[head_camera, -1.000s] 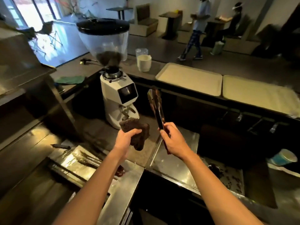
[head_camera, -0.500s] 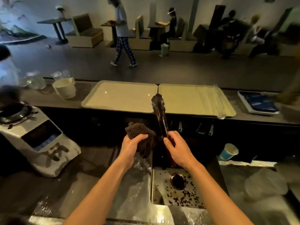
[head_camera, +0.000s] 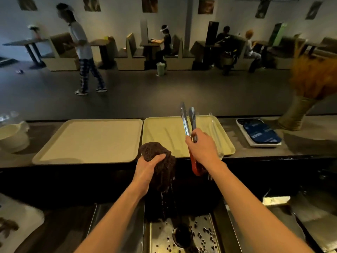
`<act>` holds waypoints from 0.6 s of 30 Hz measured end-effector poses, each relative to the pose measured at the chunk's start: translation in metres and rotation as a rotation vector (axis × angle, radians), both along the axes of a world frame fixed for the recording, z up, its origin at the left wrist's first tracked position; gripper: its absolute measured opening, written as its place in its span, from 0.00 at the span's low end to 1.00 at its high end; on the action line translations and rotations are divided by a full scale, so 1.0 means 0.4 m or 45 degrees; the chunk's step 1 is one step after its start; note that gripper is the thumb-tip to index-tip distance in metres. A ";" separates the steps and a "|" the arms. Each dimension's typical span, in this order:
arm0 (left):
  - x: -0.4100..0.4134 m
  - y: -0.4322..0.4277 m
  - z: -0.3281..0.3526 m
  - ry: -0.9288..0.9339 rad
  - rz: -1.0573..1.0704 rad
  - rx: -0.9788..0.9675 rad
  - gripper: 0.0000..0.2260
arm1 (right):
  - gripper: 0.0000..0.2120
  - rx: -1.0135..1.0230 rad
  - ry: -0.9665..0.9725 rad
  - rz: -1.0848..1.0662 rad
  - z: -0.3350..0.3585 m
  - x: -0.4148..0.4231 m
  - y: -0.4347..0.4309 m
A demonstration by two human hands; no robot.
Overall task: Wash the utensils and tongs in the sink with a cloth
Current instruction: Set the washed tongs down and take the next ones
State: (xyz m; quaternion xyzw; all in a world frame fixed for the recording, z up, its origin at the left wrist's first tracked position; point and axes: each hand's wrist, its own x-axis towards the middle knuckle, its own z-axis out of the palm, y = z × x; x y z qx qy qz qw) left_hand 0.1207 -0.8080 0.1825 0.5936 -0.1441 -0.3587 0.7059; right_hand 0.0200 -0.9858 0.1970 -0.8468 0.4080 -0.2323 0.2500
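Observation:
My left hand (head_camera: 147,168) squeezes a dark brown knitted cloth (head_camera: 160,161) above the steel sink (head_camera: 160,236); water drips from the cloth into the basin. My right hand (head_camera: 203,149) grips metal tongs (head_camera: 187,121) with a red handle, tips pointing up and slightly apart, held over the right-hand yellow tray (head_camera: 164,132). The sink floor shows a dark drain (head_camera: 182,233) and several scattered coffee beans. Other utensils are out of sight.
Two pale yellow trays lie side by side on the raised counter; the left tray (head_camera: 91,139) is bare. A white cup (head_camera: 12,137) sits far left, a tray of blue packets (head_camera: 259,133) and a woven vase (head_camera: 295,114) far right. People sit and walk beyond.
My view swung right from the coffee grinder to face the sink and trays. Both hands rose; the tongs now reach over the right tray, and the cloth drips water.

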 end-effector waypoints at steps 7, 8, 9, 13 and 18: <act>0.014 -0.037 -0.006 0.010 0.039 0.018 0.07 | 0.16 -0.145 0.322 -0.044 0.006 0.139 -0.114; 0.019 -0.040 -0.008 0.015 0.049 0.019 0.07 | 0.17 -0.169 0.350 -0.039 -0.001 0.155 -0.122; 0.020 -0.041 -0.007 0.017 0.051 0.015 0.07 | 0.17 -0.189 0.370 -0.037 -0.008 0.165 -0.128; 0.032 -0.053 -0.007 0.021 0.049 -0.004 0.06 | 0.18 -0.208 0.450 -0.061 -0.049 0.189 -0.143; 0.050 -0.060 -0.014 0.052 0.073 0.005 0.08 | 0.20 -0.274 0.557 -0.091 -0.063 0.202 -0.141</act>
